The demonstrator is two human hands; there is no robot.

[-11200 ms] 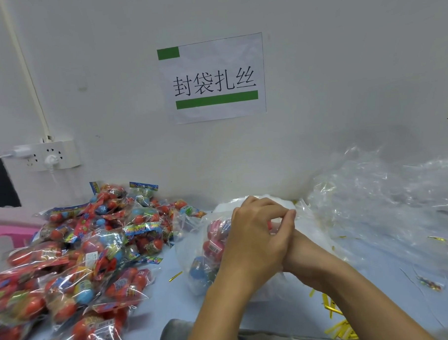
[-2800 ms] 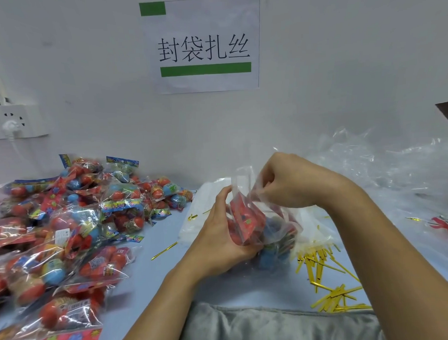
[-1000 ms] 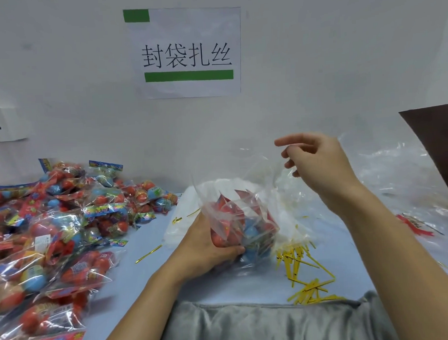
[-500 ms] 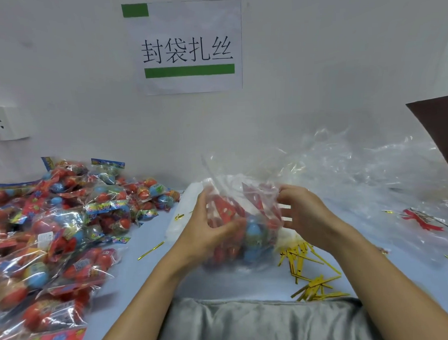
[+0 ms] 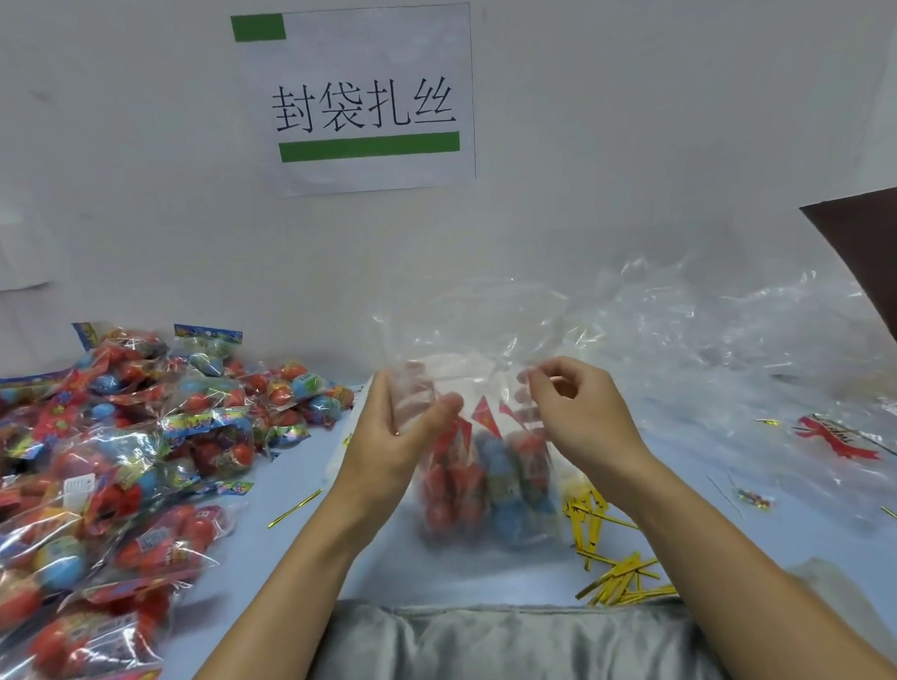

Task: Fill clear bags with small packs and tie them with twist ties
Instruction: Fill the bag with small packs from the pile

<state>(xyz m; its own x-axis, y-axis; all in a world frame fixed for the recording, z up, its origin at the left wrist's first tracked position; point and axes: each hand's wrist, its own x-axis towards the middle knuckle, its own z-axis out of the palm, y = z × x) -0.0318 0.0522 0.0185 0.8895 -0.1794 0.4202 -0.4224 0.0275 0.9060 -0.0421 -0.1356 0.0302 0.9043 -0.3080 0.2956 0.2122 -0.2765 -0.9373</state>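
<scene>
Whereas half a second ago both hands cupped the sides of the loaded bulge, they now sit higher, at the neck of the bag. The left hand pinches the film at the left edge, thumb against curled fingers; the right hand pinches the right edge between thumb and forefinger, the other fingers loosely curled. The bag stands upright on the table, centre and near, its open mouth rising loose and crinkled above the grips. The packs, red and blue, have settled low in the bag, below both hands. Judgement: filling of this bag is finished and the step in hand is gathering the neck for closing; no tie is held yet. The ties, gold, lie scattered on the table just right of the bag, near the right forearm, so one hand must release to fetch one. Finished bags are heaped at left; spare film lies at right.
</scene>
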